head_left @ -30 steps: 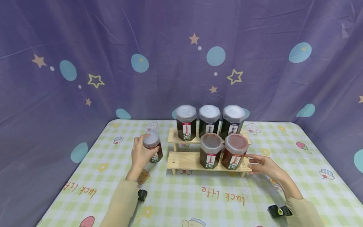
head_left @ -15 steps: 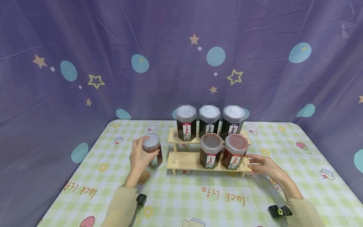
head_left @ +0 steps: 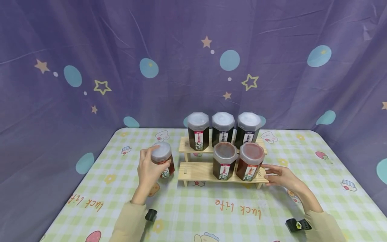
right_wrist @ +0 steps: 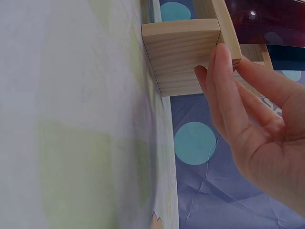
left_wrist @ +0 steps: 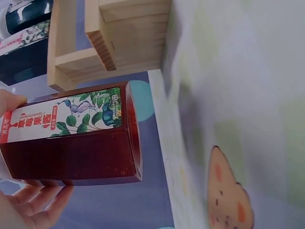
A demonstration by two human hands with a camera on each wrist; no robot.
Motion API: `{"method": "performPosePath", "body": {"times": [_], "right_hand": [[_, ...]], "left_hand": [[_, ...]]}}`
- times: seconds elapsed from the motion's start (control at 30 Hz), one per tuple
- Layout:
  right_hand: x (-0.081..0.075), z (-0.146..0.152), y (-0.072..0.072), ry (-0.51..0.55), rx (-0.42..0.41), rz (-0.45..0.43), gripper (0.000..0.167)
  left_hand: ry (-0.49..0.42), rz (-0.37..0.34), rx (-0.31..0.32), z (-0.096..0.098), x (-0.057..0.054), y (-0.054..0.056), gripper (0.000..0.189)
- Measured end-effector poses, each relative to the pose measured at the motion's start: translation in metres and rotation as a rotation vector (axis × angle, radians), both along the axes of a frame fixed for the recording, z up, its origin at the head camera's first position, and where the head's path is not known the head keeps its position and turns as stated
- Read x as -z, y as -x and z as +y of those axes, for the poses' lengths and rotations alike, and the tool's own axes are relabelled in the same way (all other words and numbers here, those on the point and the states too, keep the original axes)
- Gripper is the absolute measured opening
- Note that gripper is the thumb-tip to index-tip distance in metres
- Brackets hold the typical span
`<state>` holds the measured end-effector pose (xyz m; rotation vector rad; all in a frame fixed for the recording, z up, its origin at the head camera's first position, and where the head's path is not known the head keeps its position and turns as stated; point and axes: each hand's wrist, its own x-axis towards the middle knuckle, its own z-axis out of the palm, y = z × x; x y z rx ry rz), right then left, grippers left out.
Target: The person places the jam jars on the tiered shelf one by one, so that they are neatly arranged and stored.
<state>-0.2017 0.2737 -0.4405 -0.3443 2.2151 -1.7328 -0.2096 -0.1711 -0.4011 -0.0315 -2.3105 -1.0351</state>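
My left hand (head_left: 148,168) grips a jam jar (head_left: 165,169) by its frosted lid, left of a two-step wooden rack (head_left: 196,170). In the left wrist view, dark red jam jar (left_wrist: 71,152) shows a white label with leaves, and its base looks raised off the cloth. My right hand (head_left: 284,178) holds the right end of the rack's lower step. Close up, the right wrist view has my fingers (right_wrist: 224,90) on both sides of the board's end. On the lower step stand a brown-topped jar (head_left: 224,161) and a red-topped jar (head_left: 250,161); the step's left part is bare.
Three dark jars with white lids line the upper step: left jar (head_left: 198,131), middle jar (head_left: 223,129), right jar (head_left: 248,129). A green checked cloth (head_left: 211,225) covers the table. Behind it hangs a purple curtain (head_left: 181,94).
My left hand and its jam jar have come slightly nearer the table's front, then edged a little right. My right hand, the rack and its jars stay in place.
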Motion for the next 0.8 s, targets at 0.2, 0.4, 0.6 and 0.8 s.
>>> {"method": "performPosePath", "body": {"times": [0.2,0.4,0.6,0.8], "right_hand": [[-0.001,0.0,0.0,0.002,0.001,-0.003,0.058],[0.0,0.0,0.0,0.002,0.0,0.0,0.057],[0.001,0.0,0.001,0.001,-0.001,-0.004,0.058],[0.0,0.001,0.001,0.002,-0.011,-0.003,0.057]], "left_hand": [[-0.025,0.034,0.011,0.004,-0.007,-0.006,0.056],[-0.041,0.053,0.024,0.007,-0.012,-0.01,0.055],[-0.054,0.058,0.035,0.012,-0.018,-0.014,0.057],[-0.071,0.088,0.054,0.02,-0.025,-0.018,0.058]]}}
